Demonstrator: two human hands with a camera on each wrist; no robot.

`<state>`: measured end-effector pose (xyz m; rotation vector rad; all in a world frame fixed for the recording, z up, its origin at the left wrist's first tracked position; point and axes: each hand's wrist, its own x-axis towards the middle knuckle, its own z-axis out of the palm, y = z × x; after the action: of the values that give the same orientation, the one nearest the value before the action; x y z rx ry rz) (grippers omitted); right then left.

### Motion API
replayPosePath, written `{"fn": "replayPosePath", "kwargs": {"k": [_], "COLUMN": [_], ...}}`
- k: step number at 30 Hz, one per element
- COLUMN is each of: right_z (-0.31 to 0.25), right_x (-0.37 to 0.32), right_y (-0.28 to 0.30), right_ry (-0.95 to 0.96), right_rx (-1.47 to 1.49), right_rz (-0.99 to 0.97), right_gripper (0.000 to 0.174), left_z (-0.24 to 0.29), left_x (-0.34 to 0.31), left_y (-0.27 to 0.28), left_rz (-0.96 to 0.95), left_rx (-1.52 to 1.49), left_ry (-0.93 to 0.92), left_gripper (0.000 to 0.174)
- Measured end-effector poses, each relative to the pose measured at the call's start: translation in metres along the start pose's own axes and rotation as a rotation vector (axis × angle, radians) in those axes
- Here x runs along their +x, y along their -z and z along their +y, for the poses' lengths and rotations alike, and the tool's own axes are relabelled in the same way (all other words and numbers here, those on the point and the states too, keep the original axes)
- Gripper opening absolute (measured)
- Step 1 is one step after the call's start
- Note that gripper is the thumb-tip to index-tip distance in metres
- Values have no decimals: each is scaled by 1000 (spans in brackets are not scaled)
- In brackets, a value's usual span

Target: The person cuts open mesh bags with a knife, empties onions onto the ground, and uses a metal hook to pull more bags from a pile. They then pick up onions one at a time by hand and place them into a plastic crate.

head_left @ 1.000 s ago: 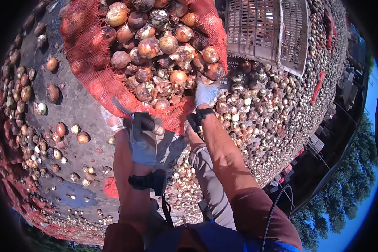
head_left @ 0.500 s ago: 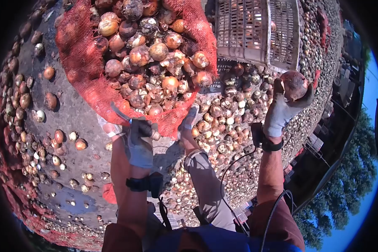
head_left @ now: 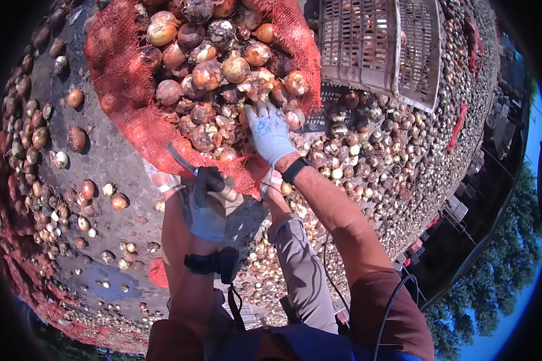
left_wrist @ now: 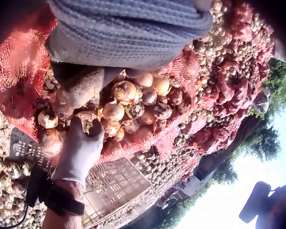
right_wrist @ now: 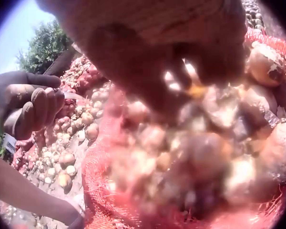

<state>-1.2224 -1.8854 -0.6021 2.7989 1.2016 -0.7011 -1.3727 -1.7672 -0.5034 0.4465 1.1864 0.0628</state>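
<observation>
The left hand (head_left: 208, 210) grips the wooden handle (head_left: 229, 191) of a curved blade (head_left: 178, 157), beside the near edge of a red mesh bag (head_left: 123, 111). Onions (head_left: 235, 70) fill the bag. Reaching in at its near right side, the gloved right hand (head_left: 270, 133) rests with spread fingers on the onions. In the left wrist view the right hand's (left_wrist: 81, 152) thumb and fingers lie around the edge of an onion (left_wrist: 87, 120). The right wrist view is blurred, and the right hand (right_wrist: 157, 52) looms dark over the pile, its fingertips unclear.
A plastic crate (head_left: 358, 45) lies tipped beyond the bag at the right. Loose onions (head_left: 367, 168) cover the ground on the right, with more scattered on the left (head_left: 119, 201). The person's feet (head_left: 162, 179) are by the bag's near edge.
The right hand went from the bag's right edge out to the right with a large onion held up, then back over the pile. The left hand has kept its grip on the handle.
</observation>
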Motion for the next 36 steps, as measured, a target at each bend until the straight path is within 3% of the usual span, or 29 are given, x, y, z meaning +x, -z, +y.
{"fn": "replayPosePath", "kwargs": {"k": [1,3,6,7,9,12,15,17,18,21,23,26,28,29,30,33,35,36], "right_z": [-10,-30,-29,-29,-23,-6,-7,-8,-11,-2,-6,-11,7,24,42,118,157,153], "right_x": [6,5,13,10,-11,-28,-14,1,10,11,3,-22,-39,-46,-48,-31,-19,-14], "right_y": [-7,-14,-16,-11,0,-18,-35,-44,-27,-48,-27,43,107,137,173,246,268,268], "right_ry": [-135,-247,-430,-459,-354,-207,-47,-27,-58,-8,-61,-86,-89,-65,-54,-254,-477,-428], "right_rx": [34,5,213,274,188,144,-25,-18,56,-33,84,183,271,347,270,95,-430,-479], "right_rz": [-229,-143,-96,-75,-163,-109,-34,93,-71,-72,0,220,498,691,832,1120,946,947], "right_gripper": [58,58,61,61,59,58,50,50,51,66,64,61,59,68,71,74,78,77], "left_z": [0,-1,-11,-10,-6,-17,-1,-16,-12,-12,-15,-19,-18,-19,-21,-11,1,-3], "left_x": [1,2,12,11,8,16,11,21,17,10,9,17,17,15,13,9,6,12], "left_y": [0,4,12,13,8,16,5,21,19,11,9,31,30,30,31,13,13,16], "left_rz": [-16,-36,-77,-41,23,-85,-40,-70,-44,17,61,-85,-124,-143,-174,-57,-88,-73], "left_rx": [-9,-31,11,-11,-70,-325,-168,-247,-226,-194,-216,-475,-421,-392,-276,-211,-276,-339], "left_ry": [15,44,-141,-72,69,236,261,146,133,112,103,324,219,171,102,8,129,133], "left_gripper": [24,25,27,27,28,30,31,27,26,25,27,29,29,30,39,41,40,37]}}
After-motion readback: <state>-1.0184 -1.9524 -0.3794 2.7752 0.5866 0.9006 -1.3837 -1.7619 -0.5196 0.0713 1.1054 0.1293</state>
